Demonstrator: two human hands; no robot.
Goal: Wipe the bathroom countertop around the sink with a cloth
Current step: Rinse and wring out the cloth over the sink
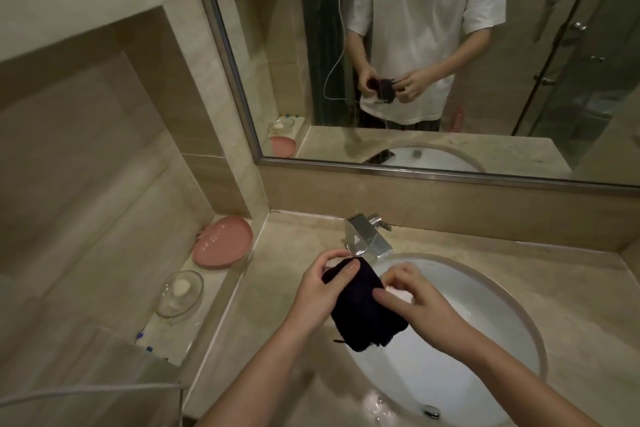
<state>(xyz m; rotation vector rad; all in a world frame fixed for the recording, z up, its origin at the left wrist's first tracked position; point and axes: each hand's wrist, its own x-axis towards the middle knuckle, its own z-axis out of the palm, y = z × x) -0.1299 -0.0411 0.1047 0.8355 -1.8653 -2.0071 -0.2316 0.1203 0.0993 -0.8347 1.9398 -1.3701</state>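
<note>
Two bare forearms enter from the bottom edge. Left hand (pixel 317 291): fingers curled round the upper left corner of the cloth (pixel 363 308), thumb laid flat on its top face. Right hand (pixel 420 300): thumb pressed on the cloth's right edge, fingertips bunched together and pinching that edge, where a small pale patch shows; whether it is a label or the basin behind cannot be told. Cloth: dark, folded to a thick pad, held in the air between both hands over the left rim of the sink (pixel 485 371), clear of the countertop (pixel 571 288).

Sink: white oval basin, set under the counter, chrome drain at its near end, water drops beside it. Countertop: beige stone, surrounding the basin.

Faucet (pixel 369 236): chrome, square-bodied, behind the basin, just beyond the hands.

Side ledge, left: glass dish (pixel 180 293) with a pale soap bar; pink plate (pixel 223 241) further back.

Mirror (pixel 450 55): metal-framed, above the backsplash, reflecting a person in a white T-shirt holding the cloth.
</note>
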